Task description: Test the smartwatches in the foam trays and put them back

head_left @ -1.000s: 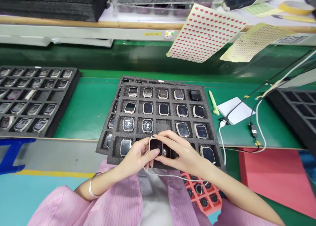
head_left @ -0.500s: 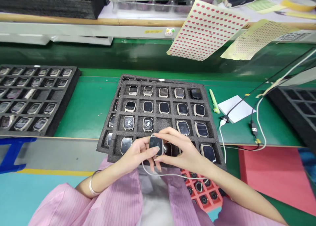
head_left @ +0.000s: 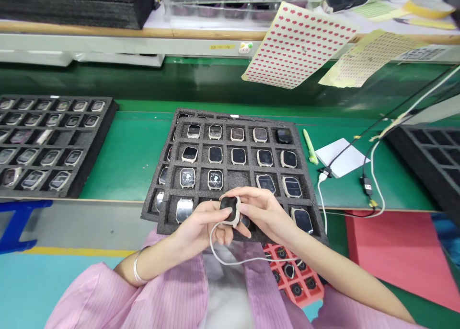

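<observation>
Both hands grip one smartwatch body (head_left: 230,210) without a strap, dark-screened with a pale case, held over the near edge of a black foam tray (head_left: 230,167). My left hand (head_left: 205,223) has its thumb on the screen's lower left. The thumb and fingers of my right hand (head_left: 264,209) close on the watch's right side and top. A white cable (head_left: 247,261) loops from beneath the watch toward the right; its joint with the watch is hidden. More watches fill the tray's cells, two with lit faces, such as the lit watch (head_left: 215,179).
Another foam tray of watches (head_left: 77,151) lies at left. Below my right forearm is a red tray (head_left: 305,298) with round dark pieces. A green pen (head_left: 310,146), white paper pad (head_left: 341,158) and cables lie at right. Sticker sheets (head_left: 300,46) hang from the shelf.
The watch has tilted and turned in my hands, so its right side now shows. My right fingers have shifted onto that side, and the cable loop hangs slightly lower.
</observation>
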Demonstrator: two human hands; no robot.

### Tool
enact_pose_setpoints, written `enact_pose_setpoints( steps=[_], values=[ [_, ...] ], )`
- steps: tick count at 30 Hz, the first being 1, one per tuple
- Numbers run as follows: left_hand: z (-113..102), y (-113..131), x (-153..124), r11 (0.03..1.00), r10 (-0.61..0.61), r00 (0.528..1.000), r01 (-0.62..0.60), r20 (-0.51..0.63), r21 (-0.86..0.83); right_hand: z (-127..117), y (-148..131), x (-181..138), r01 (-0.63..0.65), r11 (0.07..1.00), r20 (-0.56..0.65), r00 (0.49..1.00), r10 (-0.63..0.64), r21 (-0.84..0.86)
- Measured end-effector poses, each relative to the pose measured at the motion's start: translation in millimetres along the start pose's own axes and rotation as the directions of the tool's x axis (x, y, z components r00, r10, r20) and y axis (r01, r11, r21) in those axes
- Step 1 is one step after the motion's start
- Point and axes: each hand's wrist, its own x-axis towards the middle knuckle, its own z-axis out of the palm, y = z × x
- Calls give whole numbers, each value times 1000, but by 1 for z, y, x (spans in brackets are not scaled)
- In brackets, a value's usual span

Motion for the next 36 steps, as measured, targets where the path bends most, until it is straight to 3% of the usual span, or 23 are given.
enact_pose_setpoints(
  steps=[5,10,12,18,21,25,27,31,34,36],
  values=[
    [4,3,-3,970,97,995,-98,18,223,-7,-11,-3,166,946,165,979,-123,-278],
    [5,5,-2,879,212,975,-161,-65,448,-3,-19,-8,394,621,270,919,-289,-678],
    [2,4,-1,867,215,975,-163,-57,470,-1,-15,-9,400,557,268,914,-306,-728],
    [-3,-1,-2,845,205,977,-148,-56,514,-4,-5,-7,387,503,262,916,-302,-773],
    [-3,-1,-2,827,210,975,-141,-67,544,-8,-11,-6,383,560,270,922,-277,-735],
    [-6,2,-3,891,86,993,-115,86,439,-13,-14,-4,244,854,259,957,-134,-459],
    [-9,4,-3,937,11,985,-71,173,343,-13,-11,-2,224,921,233,961,-152,-319],
    [-9,4,-4,953,1,986,-51,167,299,-13,-3,0,267,913,195,957,-213,-309],
    [-3,5,-4,908,81,993,-111,90,404,-15,-5,-1,269,882,216,956,-197,-386],
    [0,4,-4,863,149,989,-139,18,485,-15,-8,-3,311,813,250,945,-210,-492]
  ],
)
